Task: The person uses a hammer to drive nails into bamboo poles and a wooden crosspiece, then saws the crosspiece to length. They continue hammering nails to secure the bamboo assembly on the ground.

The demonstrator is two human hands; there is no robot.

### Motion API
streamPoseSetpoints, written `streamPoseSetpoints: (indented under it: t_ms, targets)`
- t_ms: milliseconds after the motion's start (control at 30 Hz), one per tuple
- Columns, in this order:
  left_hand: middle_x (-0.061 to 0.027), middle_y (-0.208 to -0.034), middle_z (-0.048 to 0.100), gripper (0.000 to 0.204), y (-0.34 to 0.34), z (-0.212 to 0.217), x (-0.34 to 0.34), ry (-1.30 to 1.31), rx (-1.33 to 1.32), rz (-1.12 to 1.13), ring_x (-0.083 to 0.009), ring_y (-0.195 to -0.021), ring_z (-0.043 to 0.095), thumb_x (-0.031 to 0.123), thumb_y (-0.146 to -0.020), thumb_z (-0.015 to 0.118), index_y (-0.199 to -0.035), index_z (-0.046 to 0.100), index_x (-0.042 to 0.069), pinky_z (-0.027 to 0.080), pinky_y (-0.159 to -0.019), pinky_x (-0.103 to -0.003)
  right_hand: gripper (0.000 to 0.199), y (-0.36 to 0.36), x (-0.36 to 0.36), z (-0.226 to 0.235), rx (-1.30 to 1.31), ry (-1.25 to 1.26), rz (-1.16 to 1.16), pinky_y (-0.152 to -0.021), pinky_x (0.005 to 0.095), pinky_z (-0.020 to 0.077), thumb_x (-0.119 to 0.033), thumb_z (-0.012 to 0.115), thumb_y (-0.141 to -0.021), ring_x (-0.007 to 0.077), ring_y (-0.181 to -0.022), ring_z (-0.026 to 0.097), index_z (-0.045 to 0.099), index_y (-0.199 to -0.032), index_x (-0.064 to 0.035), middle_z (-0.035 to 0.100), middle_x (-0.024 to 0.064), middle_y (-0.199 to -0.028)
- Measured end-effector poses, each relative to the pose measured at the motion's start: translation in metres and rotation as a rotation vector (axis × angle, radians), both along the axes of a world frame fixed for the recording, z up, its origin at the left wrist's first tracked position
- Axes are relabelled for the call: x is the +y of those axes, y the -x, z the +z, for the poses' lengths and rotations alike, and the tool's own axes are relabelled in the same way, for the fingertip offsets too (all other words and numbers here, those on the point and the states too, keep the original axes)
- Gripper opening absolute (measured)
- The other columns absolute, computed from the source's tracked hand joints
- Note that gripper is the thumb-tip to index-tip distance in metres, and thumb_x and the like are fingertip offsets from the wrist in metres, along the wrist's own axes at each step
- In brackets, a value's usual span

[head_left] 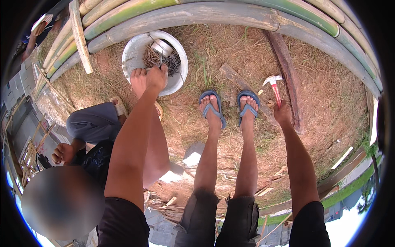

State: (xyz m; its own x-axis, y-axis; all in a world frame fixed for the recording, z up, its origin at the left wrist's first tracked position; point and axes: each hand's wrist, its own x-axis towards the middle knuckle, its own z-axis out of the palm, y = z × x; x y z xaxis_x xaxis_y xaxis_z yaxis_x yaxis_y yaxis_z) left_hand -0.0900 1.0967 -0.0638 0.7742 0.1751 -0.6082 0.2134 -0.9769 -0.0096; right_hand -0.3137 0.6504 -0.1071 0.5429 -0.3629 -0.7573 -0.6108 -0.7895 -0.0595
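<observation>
My left hand (158,76) reaches over the near rim of a white bucket (133,49) that holds several nails (164,59) and a small metal tin. Its fingers curl down among the nails, and I cannot tell whether they hold any. Right beside it, a second hand (138,79) from the person crouching at my left rests on the same rim. My right hand (282,112) grips the red handle of a claw hammer (273,82), with the steel head pointing away from me. My feet in blue flip-flops (213,108) stand on dry grass between the two hands.
Long bamboo poles (230,14) curve across the top and down the right side. A short wooden plank (233,76) and a dark curved piece of wood (288,70) lie on the straw-covered ground. The crouching person in grey trousers (92,121) is close at my left.
</observation>
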Motion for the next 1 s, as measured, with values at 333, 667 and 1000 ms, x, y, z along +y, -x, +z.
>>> streamPoseSetpoints:
  t_ms: [333, 667, 1000]
  targets:
    - [-0.0004, -0.072, 0.047, 0.022, 0.016, 0.139, -0.020, 1.186, -0.244, 1.189, -0.0146, -0.074, 0.050, 0.029, -0.086, 0.057, -0.094, 0.057, 0.008, 0.042, -0.065, -0.030, 0.031, 0.005, -0.010, 0.186, 0.067, -0.254, 0.033, -0.074, 0.0470, 0.0474, -0.027, 0.056, -0.079, 0.0418, -0.085, 0.061, 0.059, -0.089, 0.0026, 0.062, 0.0280, -0.085]
    - [-0.0004, -0.068, 0.046, 0.030, 0.137, 0.544, -0.077, 2.447, -0.005, 1.261, -0.0185, -0.079, 0.046, 0.035, -0.088, 0.050, -0.066, 0.046, 0.015, 0.037, -0.074, -0.030, 0.029, -0.076, 0.067, 0.543, -0.074, -1.228, -0.305, -0.038, 0.0215, 0.0356, -0.021, 0.059, -0.091, 0.0071, -0.043, 0.044, 0.053, -0.110, -0.0008, 0.046, 0.0001, -0.057]
    - [-0.0036, -0.072, 0.047, 0.035, 0.369, 0.696, -0.104, 2.211, -0.522, 1.244, -0.0230, -0.078, 0.053, 0.043, -0.089, 0.049, -0.068, 0.043, 0.015, 0.045, -0.054, -0.031, 0.013, 0.002, 0.215, 0.740, -0.162, -1.547, -0.242, -0.040, 0.0268, 0.0397, -0.013, 0.059, -0.087, 0.0116, -0.044, 0.047, 0.050, -0.088, -0.0030, 0.052, 0.0062, -0.063]
